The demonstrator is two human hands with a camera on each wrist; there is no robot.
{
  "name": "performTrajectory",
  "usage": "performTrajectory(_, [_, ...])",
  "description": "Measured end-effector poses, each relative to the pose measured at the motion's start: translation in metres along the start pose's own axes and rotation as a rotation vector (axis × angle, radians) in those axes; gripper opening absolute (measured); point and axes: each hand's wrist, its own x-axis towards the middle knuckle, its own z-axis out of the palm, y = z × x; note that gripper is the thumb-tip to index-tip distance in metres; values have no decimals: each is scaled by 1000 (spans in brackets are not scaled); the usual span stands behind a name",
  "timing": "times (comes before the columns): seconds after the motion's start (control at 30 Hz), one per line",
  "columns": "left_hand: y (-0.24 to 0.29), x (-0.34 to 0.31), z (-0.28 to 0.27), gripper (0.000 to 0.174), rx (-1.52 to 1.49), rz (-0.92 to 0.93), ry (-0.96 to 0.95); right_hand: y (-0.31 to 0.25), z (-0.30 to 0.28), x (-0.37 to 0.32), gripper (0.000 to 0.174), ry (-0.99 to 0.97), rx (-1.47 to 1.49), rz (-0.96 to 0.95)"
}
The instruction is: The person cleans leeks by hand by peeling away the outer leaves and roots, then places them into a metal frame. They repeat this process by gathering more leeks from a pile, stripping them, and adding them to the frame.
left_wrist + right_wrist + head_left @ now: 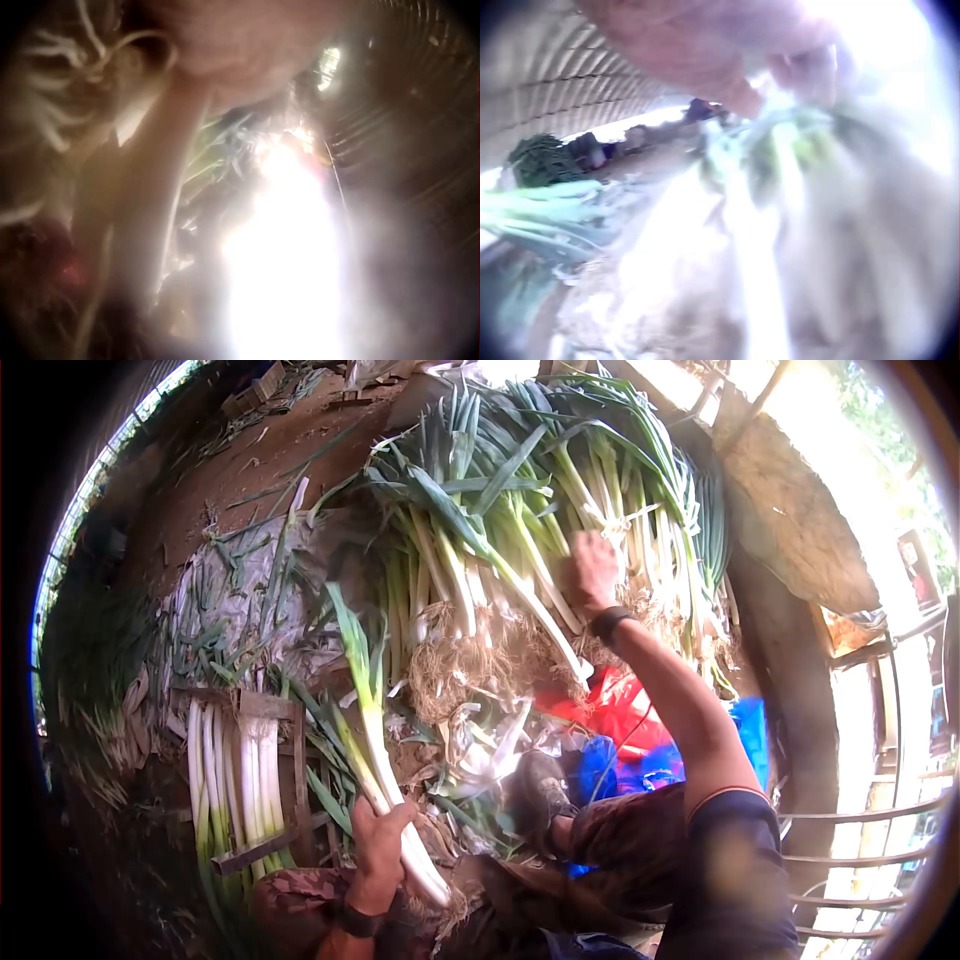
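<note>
Near the bottom of the head view, the left hand (378,845) grips the white stems of a leek (378,745), roots down and green leaves up. In the left wrist view the pale stem (154,180) runs down from the hand (247,45). The right hand (595,568) is at the stems of a large leek pile (470,560), fingers bent toward them. The right wrist view has that hand (727,45) above blurred white stems (754,262); whether it holds one is unclear.
At the left, trimmed leeks (262,770) stand in a wooden frame (265,705). Leaf scraps (235,575) cover a sheet behind it. Red plastic (625,710) and blue plastic (748,730) lie below the pile, near a shoe (542,785). Metal bars stand at the right.
</note>
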Motion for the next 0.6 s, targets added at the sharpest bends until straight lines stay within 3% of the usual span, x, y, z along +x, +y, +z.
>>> performTrajectory(0.03, [0,0,4,19,-1,-1,-2,20,-2,7,20,87,-14,87])
performTrajectory(0.1, [1,-4,18,23,92,172,79,56,10,13,21,185,-4,178])
performTrajectory(0.13, [8,-9,29,26,-50,182,46,69,13,16,21,183,-3,178])
performTrajectory(0.2, [-5,5,23,26,-26,46,-39,80,9,18,31,-230,91,281])
performTrajectory(0.23, [-12,13,16,26,-35,-63,-123,81,16,20,31,-234,95,280])
performTrajectory(0.27, [-18,19,11,28,-46,-112,-277,80,24,22,30,-188,105,249])
performTrajectory(0.33, [-35,23,18,29,-57,-214,-263,82,34,13,18,-70,39,92])
performTrajectory(0.4, [-37,23,21,29,-97,-362,-257,58,23,8,15,-104,86,108])
performTrajectory(0.43, [-37,21,21,29,-97,-363,-259,45,19,3,13,-139,130,126])
performTrajectory(0.5, [-37,17,21,27,-128,-348,-207,21,32,-21,10,31,220,-62])
performTrajectory(0.6, [-31,17,21,27,-157,-273,-160,-9,40,-59,5,-110,286,-195])
